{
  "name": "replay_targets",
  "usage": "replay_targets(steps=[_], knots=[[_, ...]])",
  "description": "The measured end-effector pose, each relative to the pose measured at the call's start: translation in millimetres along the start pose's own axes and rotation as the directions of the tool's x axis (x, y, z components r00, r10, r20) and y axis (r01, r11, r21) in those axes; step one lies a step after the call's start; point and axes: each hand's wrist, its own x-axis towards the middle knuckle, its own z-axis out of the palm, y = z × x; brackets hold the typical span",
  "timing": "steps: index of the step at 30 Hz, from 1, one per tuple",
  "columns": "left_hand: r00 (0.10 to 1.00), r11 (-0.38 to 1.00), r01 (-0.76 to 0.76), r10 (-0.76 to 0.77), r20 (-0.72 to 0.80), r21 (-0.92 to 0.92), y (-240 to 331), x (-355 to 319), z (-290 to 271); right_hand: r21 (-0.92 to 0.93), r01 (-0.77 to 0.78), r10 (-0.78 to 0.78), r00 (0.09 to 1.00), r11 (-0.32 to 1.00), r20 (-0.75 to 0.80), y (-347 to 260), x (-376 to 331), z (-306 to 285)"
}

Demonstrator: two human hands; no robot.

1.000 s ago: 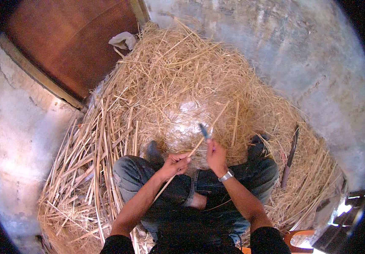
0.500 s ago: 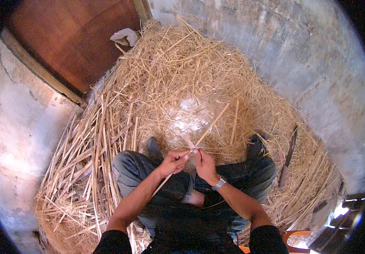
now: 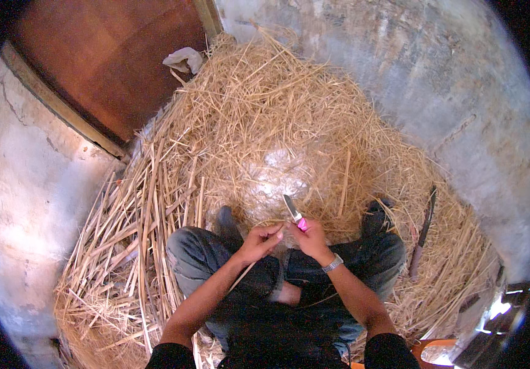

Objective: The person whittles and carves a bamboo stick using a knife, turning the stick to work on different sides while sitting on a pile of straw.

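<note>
I sit cross-legged on a heap of straw. My left hand [image 3: 259, 240] pinches a thin straw stalk [image 3: 244, 269] that slants down over my left knee. My right hand [image 3: 311, 238], with a metal watch on the wrist, grips a small knife [image 3: 293, 212] with a pink handle, its blade pointing up and away from me. The two hands are close together in front of my knees, almost touching.
Loose straw [image 3: 265, 123] covers the floor ahead and to both sides. A long dark blade [image 3: 423, 230] lies on the straw to my right. A brown wooden door [image 3: 105, 61] stands at upper left, with a white scrap [image 3: 184, 59] at its foot. Grey plastered walls [image 3: 437, 80] enclose the corner.
The long stalk that stuck up past my hands is no longer raised. The knife blade now points up from my right hand, after being hidden half a second ago.
</note>
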Motion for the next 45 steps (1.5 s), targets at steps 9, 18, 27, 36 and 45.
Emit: replay_targets(steps=[9, 18, 27, 36, 45], knots=[[0.994, 0.967, -0.007, -0.022, 0.111, 0.254, -24.6, 5.7, -9.8, -0.167, 0.209, -0.181, 0.969, 0.963, 0.169, 22.4, -9.5, -10.7], [0.995, 0.983, 0.097, -0.094, 0.029, -0.153, -9.9, 5.5, -10.2, -0.287, -0.017, -0.028, 0.988, 0.958, -0.155, -14.4, 16.3, -33.0], [0.982, 0.933, 0.125, -0.068, 0.174, -0.337, -4.6, -1.1, -12.2, -0.585, -0.116, -0.098, 0.942, 0.802, -0.322, -33.3, 76.5, -84.6], [0.992, 0.919, 0.074, -0.027, 0.125, -0.387, 13.0, -11.5, -16.1, -0.528, 0.017, -0.036, 0.999, 0.849, -0.026, -54.5, 7.5, 13.7], [0.987, 0.874, 0.028, 0.053, 0.153, -0.484, 12.4, -11.6, -22.4, -0.611, 0.120, -0.245, 0.962, 0.783, -0.125, -47.5, 25.7, -5.4]])
